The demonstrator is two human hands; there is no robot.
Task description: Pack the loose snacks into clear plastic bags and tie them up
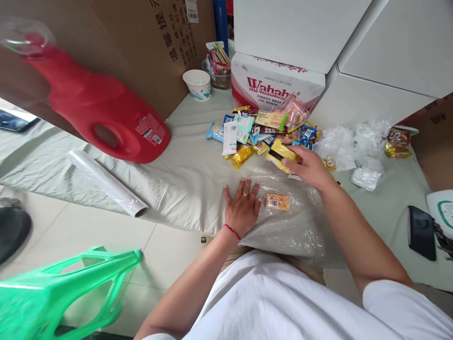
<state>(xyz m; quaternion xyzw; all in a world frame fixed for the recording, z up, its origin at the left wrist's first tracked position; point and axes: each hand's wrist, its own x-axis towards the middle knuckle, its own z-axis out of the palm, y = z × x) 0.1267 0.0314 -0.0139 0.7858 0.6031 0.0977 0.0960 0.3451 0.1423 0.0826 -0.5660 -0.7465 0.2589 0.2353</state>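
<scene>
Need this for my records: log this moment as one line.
left hand: palm down beside wrapped snack | right hand: holding yellow packet | wrapped snack: on clear plastic

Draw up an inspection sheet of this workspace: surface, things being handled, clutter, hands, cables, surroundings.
Surface: creased pale cloth, with a clear plastic sheet near the person.
Things handled: yellow packet, raised; wrapped snack, lying on the plastic.
Clutter: mixed snack pile, red jug, pale roll, dark phone.
Hands: left hand spread palm down; right hand gripping the yellow packet.
Cables: nothing seen clearly.
Surroundings: Wahaha carton behind the pile; green stool on tiled floor.
</scene>
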